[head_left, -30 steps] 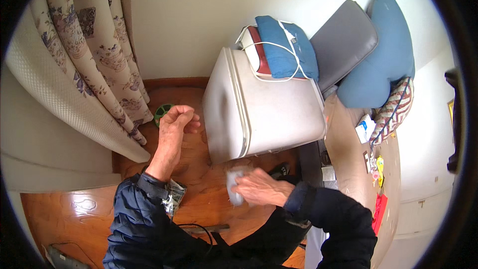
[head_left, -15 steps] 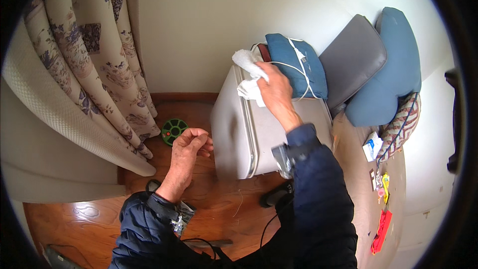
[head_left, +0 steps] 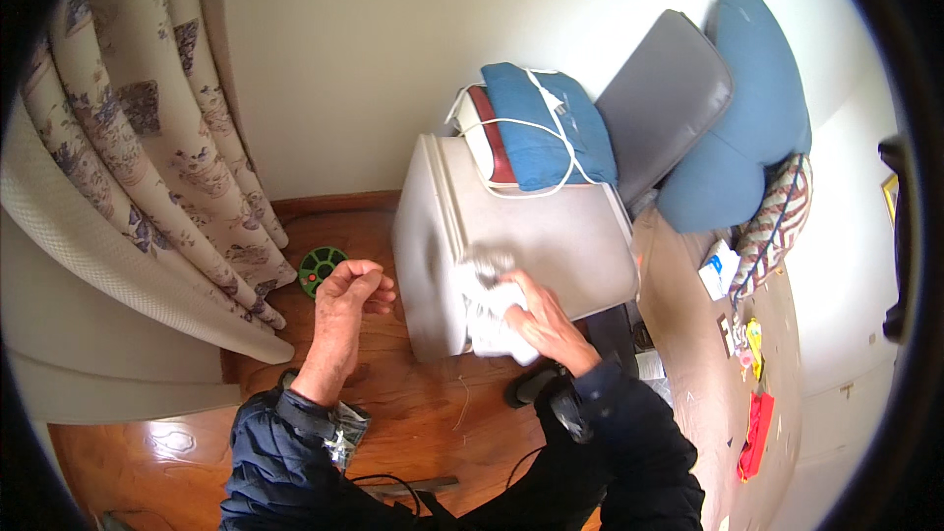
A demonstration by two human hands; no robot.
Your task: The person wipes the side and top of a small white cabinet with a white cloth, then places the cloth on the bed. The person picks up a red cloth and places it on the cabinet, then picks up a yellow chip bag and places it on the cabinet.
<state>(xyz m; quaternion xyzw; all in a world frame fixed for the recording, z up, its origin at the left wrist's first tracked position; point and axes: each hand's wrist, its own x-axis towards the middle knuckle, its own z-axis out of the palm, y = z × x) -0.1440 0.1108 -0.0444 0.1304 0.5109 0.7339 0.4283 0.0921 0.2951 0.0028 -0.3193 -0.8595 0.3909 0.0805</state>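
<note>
A person's right hand [head_left: 549, 323] is closed around a crumpled white cloth [head_left: 497, 323], bunched at the hand's nine o'clock over the rim of a pale, box-shaped cabinet [head_left: 560, 246], toward the cabinet's seven o'clock corner. The cloth's upper part is blurred, and how firmly it meets the surface cannot be told. The left hand [head_left: 346, 297] hangs partly open, fingers loosely curled and thumb near the forefinger, with nothing visible in its grasp; it is apart from the cabinet, which stands at its three o'clock. A green reel [head_left: 320, 264] sits on the wooden floor [head_left: 393, 383], just beyond the hand at its eleven o'clock. Toward the cabinet's twelve o'clock, a blue pillow [head_left: 580, 143] leans on a red-and-white object [head_left: 489, 138], with a white cord [head_left: 531, 122] looped across both. At two o'clock in the view, a grey cushion [head_left: 669, 103] tilts against a larger blue cushion [head_left: 762, 88]; a zigzag-patterned cushion [head_left: 782, 221] is at three o'clock, and a bright red item [head_left: 755, 438] lies on a tan surface [head_left: 688, 374] at four o'clock. A floral curtain [head_left: 172, 128] hangs at ten o'clock.
</note>
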